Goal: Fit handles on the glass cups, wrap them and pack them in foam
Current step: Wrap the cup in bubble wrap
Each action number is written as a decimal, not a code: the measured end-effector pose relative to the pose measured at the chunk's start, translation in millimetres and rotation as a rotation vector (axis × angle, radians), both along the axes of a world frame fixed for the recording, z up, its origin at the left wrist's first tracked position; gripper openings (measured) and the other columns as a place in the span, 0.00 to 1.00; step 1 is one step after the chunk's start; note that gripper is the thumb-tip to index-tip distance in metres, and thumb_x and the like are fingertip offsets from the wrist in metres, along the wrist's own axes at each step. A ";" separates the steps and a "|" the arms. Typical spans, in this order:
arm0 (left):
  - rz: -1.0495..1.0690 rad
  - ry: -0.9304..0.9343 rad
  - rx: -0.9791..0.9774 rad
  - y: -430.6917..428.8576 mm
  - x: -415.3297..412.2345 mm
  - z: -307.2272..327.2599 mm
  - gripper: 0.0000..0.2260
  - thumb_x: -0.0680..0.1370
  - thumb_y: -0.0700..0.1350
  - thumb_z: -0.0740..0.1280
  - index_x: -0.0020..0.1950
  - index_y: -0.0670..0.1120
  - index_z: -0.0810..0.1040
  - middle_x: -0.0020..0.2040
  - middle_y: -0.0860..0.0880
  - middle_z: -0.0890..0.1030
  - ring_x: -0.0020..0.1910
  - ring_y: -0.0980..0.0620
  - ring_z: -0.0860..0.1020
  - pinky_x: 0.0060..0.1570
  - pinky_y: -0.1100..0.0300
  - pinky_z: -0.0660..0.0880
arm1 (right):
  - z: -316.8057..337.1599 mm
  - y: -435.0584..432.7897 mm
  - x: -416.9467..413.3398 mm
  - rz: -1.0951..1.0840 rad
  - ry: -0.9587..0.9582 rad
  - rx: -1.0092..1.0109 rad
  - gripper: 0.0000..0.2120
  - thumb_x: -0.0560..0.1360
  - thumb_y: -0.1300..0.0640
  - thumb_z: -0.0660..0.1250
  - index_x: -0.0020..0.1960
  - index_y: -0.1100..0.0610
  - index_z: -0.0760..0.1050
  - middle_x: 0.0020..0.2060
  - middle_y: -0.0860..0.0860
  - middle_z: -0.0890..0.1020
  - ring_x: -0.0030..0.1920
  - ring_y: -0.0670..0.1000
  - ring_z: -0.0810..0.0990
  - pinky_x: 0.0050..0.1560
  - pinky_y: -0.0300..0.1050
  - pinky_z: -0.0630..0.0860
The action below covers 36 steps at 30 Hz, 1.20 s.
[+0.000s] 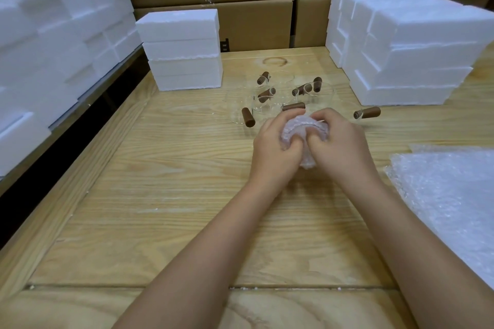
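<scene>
Now we wrap one cup, both hands closed round it.

Our left hand (272, 147) and right hand (339, 141) grip the bubble-wrapped bundle (294, 128) over the table (160, 195), fingers curled in, probably to tuck the loose ends tight. Spare bubble wrap sheets (449, 195) lie within reach at our right. The other glass cups (267, 99) stand just beyond, with foam blocks (184, 48) behind. Wrap and fingers hide the cup inside, and we cannot tell whether the bundle touches the wood. The clear rims are hard to trace.

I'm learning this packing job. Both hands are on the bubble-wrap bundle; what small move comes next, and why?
Probably press the loose wrap ends in tighter: the left hand and right hand both grip the bubble-wrap bundle, whose wrap looks bunched.
</scene>
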<state>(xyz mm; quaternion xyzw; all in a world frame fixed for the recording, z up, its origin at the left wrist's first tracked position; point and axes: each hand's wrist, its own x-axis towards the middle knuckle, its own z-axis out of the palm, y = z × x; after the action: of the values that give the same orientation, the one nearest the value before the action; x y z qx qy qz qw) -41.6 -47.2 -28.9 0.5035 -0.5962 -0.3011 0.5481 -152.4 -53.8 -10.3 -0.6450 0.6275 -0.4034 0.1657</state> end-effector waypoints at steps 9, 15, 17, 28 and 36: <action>-0.260 -0.546 -0.340 -3.9 14.4 -8.2 0.36 0.66 0.40 0.78 0.71 0.40 0.67 0.67 0.44 0.74 0.65 0.48 0.71 0.67 0.61 0.64 | 7.6 -4.4 -23.9 0.031 -0.041 0.141 0.07 0.71 0.59 0.64 0.39 0.51 0.78 0.33 0.49 0.81 0.34 0.46 0.78 0.28 0.35 0.72; -0.063 -0.219 0.008 -7.7 19.9 -6.4 0.27 0.62 0.56 0.77 0.57 0.60 0.70 0.51 0.63 0.78 0.50 0.68 0.76 0.49 0.73 0.71 | 8.7 -5.7 -30.9 0.137 -0.413 0.046 0.13 0.72 0.38 0.63 0.41 0.46 0.79 0.42 0.41 0.81 0.39 0.42 0.79 0.41 0.37 0.72; -0.011 -0.165 0.078 -10.5 24.0 -5.6 0.27 0.59 0.63 0.74 0.53 0.63 0.68 0.49 0.64 0.77 0.47 0.72 0.75 0.43 0.77 0.70 | 6.3 -7.5 -30.3 0.142 -0.476 0.040 0.10 0.76 0.46 0.64 0.41 0.49 0.79 0.37 0.42 0.80 0.32 0.47 0.77 0.39 0.42 0.73; -0.164 -0.400 0.134 -17.2 48.3 -14.7 0.34 0.58 0.62 0.78 0.57 0.58 0.66 0.52 0.61 0.75 0.50 0.65 0.75 0.44 0.73 0.69 | -19.9 -14.4 -24.0 0.207 -0.271 0.164 0.09 0.78 0.57 0.64 0.40 0.48 0.75 0.30 0.42 0.74 0.32 0.43 0.72 0.38 0.40 0.67; -0.081 -0.481 -0.054 -7.8 42.8 -8.5 0.41 0.64 0.70 0.64 0.72 0.52 0.64 0.63 0.53 0.74 0.61 0.54 0.73 0.58 0.56 0.72 | -9.5 -4.8 -23.0 0.077 -0.031 -0.012 0.05 0.75 0.56 0.65 0.43 0.52 0.79 0.36 0.43 0.80 0.39 0.44 0.78 0.41 0.35 0.73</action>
<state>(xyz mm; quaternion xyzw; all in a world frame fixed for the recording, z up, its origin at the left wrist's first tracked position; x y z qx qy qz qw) 1.3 -54.9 -37.4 0.5215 -0.7371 -0.1781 0.3913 -175.4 -58.6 -19.8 -0.6633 0.5973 -0.4105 0.1867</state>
